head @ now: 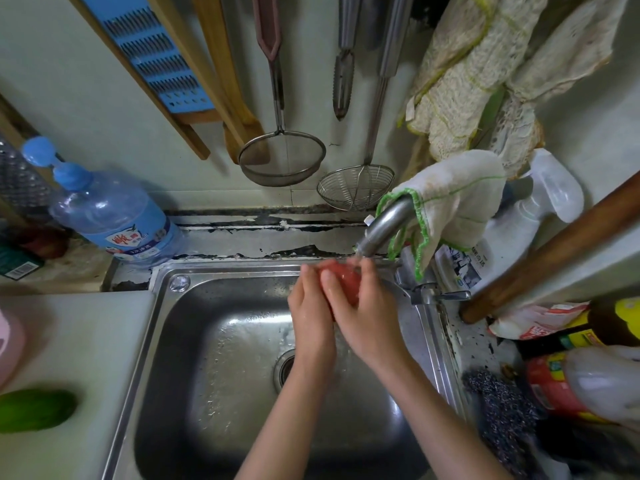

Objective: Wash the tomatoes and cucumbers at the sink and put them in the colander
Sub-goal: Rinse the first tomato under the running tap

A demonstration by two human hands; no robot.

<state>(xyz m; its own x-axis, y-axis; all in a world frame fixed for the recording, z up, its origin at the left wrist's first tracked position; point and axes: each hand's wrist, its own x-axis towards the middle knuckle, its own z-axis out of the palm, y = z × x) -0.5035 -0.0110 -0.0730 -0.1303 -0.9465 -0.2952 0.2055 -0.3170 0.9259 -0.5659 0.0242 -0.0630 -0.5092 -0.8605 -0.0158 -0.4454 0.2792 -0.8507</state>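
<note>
Right under the tap (pixel 382 226), a red tomato (pixel 343 277) is grasped between the left hand (pixel 310 306) and the right hand (pixel 367 306), both closed around it above the sink (pixel 214 341). Water drops are seen on the sink's steel walls. A green cucumber (pixel 34 410) is laid on the surface (pixel 86 341) left of the sink, well apart from the tomato. A cloth (pixel 450 199) is draped over the tap.

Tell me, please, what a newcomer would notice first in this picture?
Both hands, left hand and right hand, hold a red tomato under the tap over the steel sink. A green cucumber lies on the counter at far left.
</note>
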